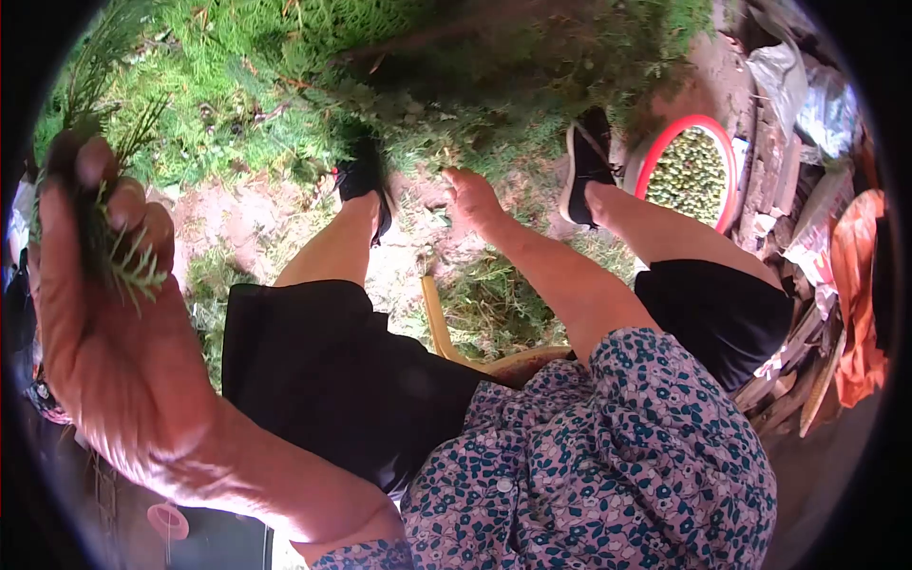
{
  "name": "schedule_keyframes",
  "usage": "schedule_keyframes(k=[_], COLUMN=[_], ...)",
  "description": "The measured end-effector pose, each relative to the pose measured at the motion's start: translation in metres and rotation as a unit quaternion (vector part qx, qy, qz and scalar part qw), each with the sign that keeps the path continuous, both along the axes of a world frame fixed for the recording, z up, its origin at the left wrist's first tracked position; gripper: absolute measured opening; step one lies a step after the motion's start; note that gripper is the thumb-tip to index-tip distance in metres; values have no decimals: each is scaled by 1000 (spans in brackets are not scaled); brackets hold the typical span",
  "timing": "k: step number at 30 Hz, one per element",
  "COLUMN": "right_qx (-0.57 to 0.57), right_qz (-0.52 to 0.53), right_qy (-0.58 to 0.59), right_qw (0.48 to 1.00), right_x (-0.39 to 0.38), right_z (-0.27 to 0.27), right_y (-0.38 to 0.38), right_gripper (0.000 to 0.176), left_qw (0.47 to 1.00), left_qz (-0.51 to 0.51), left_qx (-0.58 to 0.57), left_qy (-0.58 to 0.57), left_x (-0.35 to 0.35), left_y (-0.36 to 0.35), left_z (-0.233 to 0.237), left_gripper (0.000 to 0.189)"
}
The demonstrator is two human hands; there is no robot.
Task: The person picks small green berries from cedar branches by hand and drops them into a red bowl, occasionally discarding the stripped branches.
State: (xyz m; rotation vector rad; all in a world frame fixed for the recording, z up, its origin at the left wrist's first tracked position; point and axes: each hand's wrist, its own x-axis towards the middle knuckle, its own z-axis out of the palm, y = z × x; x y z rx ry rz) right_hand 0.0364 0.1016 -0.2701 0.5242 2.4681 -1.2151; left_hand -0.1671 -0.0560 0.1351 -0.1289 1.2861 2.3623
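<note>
Close to the camera at the left, my left hand (pixel 133 332) is raised with its fingers curled around a cut evergreen sprig (pixel 141 266). Flat green leaflets poke out above and below the fingers. My right hand (pixel 472 201) reaches down between my feet, its fingers pressed together low over the littered ground. Whatever those fingertips hold, if anything, is too small to make out. Just beyond it lies a large heap of green evergreen branches (pixel 237 95), partly in dark shadow at the upper middle.
At the right stands a red-rimmed basin (pixel 642 180) of small greenish round pieces. Beside it are wood pieces (pixel 779 180), plastic bags (pixel 826 114) and an orange sheet (pixel 860 285). My black shoes (pixel 587 171) flank the right hand. A yellow chair edge (pixel 434 313) shows beneath me.
</note>
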Motion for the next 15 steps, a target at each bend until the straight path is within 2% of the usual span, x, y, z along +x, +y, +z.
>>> schedule_keyframes(k=[2,3,4,6,7,8,10,11,12,14,15], right_qx=[-155,-143,-148,35,77,76,-41,-85,-84,-93,-119], right_qz=[-119,-75,-74,65,76,78,15,5,8,75,113], right_qy=[26,-77,-80,25,107,105,-107,-145,-146,7,-59], right_qw=[980,984,983,997,988,988,993,986,986,993,985], right_x=[1,-11,-16,-22,-22,-21,-37,-38,-23,15,16], right_z=[-36,-20,-12,-4,-7,-8,18,36,29,1,14], right_y=[-9,-5,-3,2,1,3,7,6,-1,-18,-22], right_gripper=[25,26,26,22,18,18,19,23,23,20,19], left_qw=[1000,999,999,999,999,1000,999,998,997,995,993], left_qz=[-12,-5,-5,-34,-32,-16,2,19,36,61,81], left_qx=[4,-46,-52,-5,-4,12,26,30,33,35,39], left_qy=[-9,10,7,-13,-14,-23,-33,-48,-64,-74,-83], left_x=[1,3,1,-1,0,1,1,-1,-2,-3,-4], left_y=[7,12,14,14,15,14,9,5,1,-5,-8], left_z=[5,9,10,11,11,11,14,15,16,18,19], left_gripper=[28,26,26,25,25,25,26,28,30,32,33])
